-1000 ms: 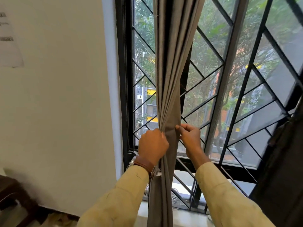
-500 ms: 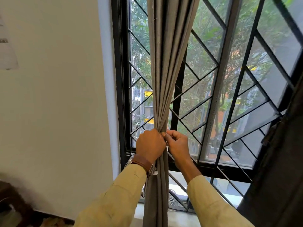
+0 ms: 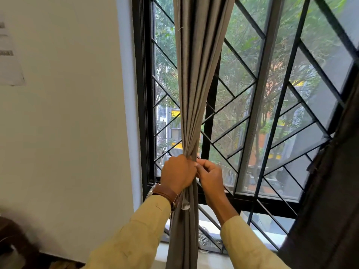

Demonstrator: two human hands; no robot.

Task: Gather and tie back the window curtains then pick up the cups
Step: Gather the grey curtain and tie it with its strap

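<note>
Item 1: grey pleated fabric curtain (image 3: 196, 78), hanging in front of the left part of the window, drawn into 1 narrow bundle that is tightest at hand level and falls straight below to the sill.

Item 2: left hand (image 3: 177, 174), closed in a fist round the gathered grey curtain at its narrowest point, knuckles toward the camera. A brown leather watch strap (image 3: 167, 195) sits on the wrist; a short grey tie strip (image 3: 185, 202) with a pale end hangs just below the fist, against the curtain.

Item 3: right hand (image 3: 210, 176), just right of the bundle, fingers curled and thumb and forefinger pinched together at the curtain's right edge, touching the left hand's fingers. What the pinch holds cannot be told.

Item 4: 2 tan long sleeves (image 3: 134, 235), 1 on each forearm, rising from the lower edge of the view.

Item 5: black-framed window (image 3: 142, 113) with a black diagonal metal grille (image 3: 240, 70) behind the glass; trees and buildings show outside.

Item 6: dark second curtain (image 3: 334, 200), hanging at the far right, well apart from the grey one.

Item 7: white wall (image 3: 68, 133) left of the window, with a pale paper sheet (image 3: 9, 61) fixed at the upper left.

Cups: none in view.
</note>
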